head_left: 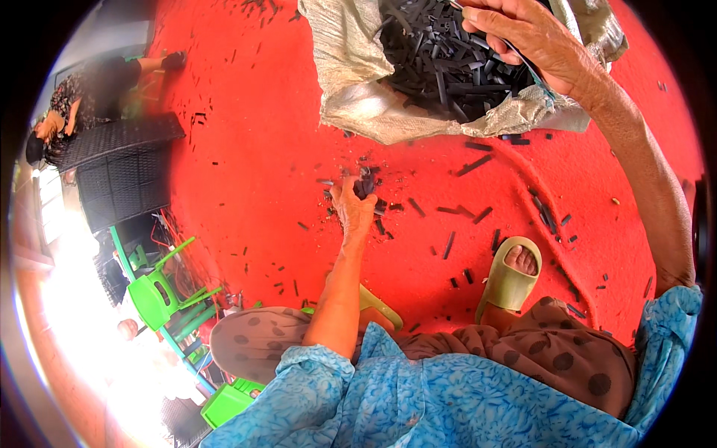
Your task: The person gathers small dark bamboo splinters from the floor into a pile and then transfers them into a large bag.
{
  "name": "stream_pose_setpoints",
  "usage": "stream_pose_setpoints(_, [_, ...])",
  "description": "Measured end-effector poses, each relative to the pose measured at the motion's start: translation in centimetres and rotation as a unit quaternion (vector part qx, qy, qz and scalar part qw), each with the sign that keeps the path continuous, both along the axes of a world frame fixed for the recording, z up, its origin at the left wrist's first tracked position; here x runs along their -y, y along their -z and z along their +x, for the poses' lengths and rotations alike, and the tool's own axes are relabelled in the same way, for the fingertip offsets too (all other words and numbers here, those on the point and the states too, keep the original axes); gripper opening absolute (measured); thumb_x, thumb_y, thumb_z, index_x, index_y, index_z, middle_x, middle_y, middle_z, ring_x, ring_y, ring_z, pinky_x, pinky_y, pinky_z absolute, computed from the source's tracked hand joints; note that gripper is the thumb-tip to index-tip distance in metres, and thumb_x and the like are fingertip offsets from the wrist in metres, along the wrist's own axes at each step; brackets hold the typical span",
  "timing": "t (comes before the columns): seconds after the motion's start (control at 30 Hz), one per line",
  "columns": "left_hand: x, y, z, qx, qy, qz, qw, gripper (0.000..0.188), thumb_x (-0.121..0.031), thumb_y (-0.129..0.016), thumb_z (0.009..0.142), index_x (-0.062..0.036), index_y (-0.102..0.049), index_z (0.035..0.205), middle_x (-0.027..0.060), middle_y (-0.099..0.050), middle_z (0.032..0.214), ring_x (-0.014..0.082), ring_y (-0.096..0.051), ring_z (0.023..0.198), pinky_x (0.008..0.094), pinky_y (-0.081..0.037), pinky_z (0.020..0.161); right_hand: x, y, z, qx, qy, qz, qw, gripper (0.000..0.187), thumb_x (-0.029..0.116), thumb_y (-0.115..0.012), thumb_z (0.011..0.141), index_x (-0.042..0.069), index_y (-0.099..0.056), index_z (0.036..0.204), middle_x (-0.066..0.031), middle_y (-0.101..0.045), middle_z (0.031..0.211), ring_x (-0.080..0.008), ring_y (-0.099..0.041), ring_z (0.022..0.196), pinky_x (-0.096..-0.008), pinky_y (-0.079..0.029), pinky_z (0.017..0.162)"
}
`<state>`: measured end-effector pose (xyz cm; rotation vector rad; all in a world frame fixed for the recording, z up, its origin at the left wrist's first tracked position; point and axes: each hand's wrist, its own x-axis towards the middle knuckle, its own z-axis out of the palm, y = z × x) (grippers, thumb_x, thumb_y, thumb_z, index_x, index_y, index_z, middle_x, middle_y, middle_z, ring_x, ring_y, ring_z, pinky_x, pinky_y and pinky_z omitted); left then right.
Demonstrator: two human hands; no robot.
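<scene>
My left hand [353,205] is down on the red carpet, its fingers closed round a small bunch of black strips [364,185]. More loose strips and crumbs lie around the fingertips. Above the mouth of a whitish woven sack [351,112], my right hand [534,41] has its fingers curled round a slim object with a shiny tip. Most of that object is hidden by the hand, so its kind is unclear. Inside the sack is a heap of black strips [455,75], short and flat.
Black strips [475,165] are scattered over the red carpet [254,164], which has a raised fold at right. My feet wear olive slides [511,276]. On the left are a dark woven chair [123,183], a green plastic chair [153,299] and a seated person [89,93].
</scene>
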<state>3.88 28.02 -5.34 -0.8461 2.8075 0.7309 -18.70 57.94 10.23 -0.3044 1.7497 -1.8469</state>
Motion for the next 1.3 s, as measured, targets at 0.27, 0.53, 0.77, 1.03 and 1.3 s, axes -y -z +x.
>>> stream_pose_setpoints(0.27, [-0.2,-0.6,0.0,-0.039,-0.008,0.034,0.999,0.035,0.001,-0.060,0.058,-0.0072,-0.052,0.091,0.0102,-0.045,0.085,0.0230,-0.044,0.076,0.0343,-0.041,0.068,-0.1,-0.2,0.2,-0.003,-0.014,0.002,1.000,0.040,0.024,-0.053,0.086,-0.005,-0.046,0.113,-0.0026,-0.050,0.082,-0.0061,-0.044,0.062,-0.0186,-0.034,0.049])
stream_pose_setpoints(0.53, [1.3,-6.7,-5.5,-0.203,-0.150,0.376,0.892,0.030,0.010,-0.058,0.065,-0.0045,-0.050,0.090,0.0056,-0.055,0.079,0.0154,-0.054,0.065,0.0281,-0.046,0.057,-0.8,-0.2,0.2,0.004,-0.006,0.010,1.000,0.039,0.025,-0.053,0.086,-0.004,-0.046,0.111,-0.0020,-0.051,0.081,-0.0058,-0.044,0.062,-0.0185,-0.036,0.049])
stream_pose_setpoints(0.77, [-7.3,-17.5,-16.4,-0.236,0.069,0.441,0.863,0.052,-0.002,-0.071,0.066,-0.0036,-0.041,0.108,0.0086,-0.053,0.088,0.0169,-0.055,0.076,0.0316,-0.048,0.068,-1.0,0.3,-0.1,0.018,0.039,0.019,0.999,0.029,0.021,-0.051,0.087,-0.001,-0.050,0.105,-0.0016,-0.052,0.075,-0.0063,-0.045,0.057,-0.0187,-0.038,0.048])
stream_pose_setpoints(1.03, [-12.0,-15.5,-12.5,-0.165,0.310,0.142,0.925,0.011,-0.015,-0.063,0.078,-0.0054,-0.060,0.075,0.0012,-0.057,0.071,0.0119,-0.056,0.067,0.0254,-0.045,0.062,-3.0,1.1,-0.1,0.026,0.058,-0.005,0.998,0.019,0.019,-0.050,0.084,0.005,-0.053,0.096,0.0008,-0.051,0.074,-0.0059,-0.047,0.062,-0.0182,-0.039,0.052])
stream_pose_setpoints(1.3, [-14.2,-2.8,-7.8,-0.064,0.443,0.045,0.893,0.036,-0.012,-0.063,0.072,-0.0022,-0.047,0.103,0.0150,-0.045,0.101,0.0348,-0.048,0.095,0.0402,-0.044,0.075,-0.7,0.0,0.3,0.057,0.025,-0.030,0.998,0.031,0.017,-0.052,0.082,0.000,-0.049,0.109,-0.0010,-0.053,0.082,-0.0066,-0.049,0.064,-0.0180,-0.042,0.055])
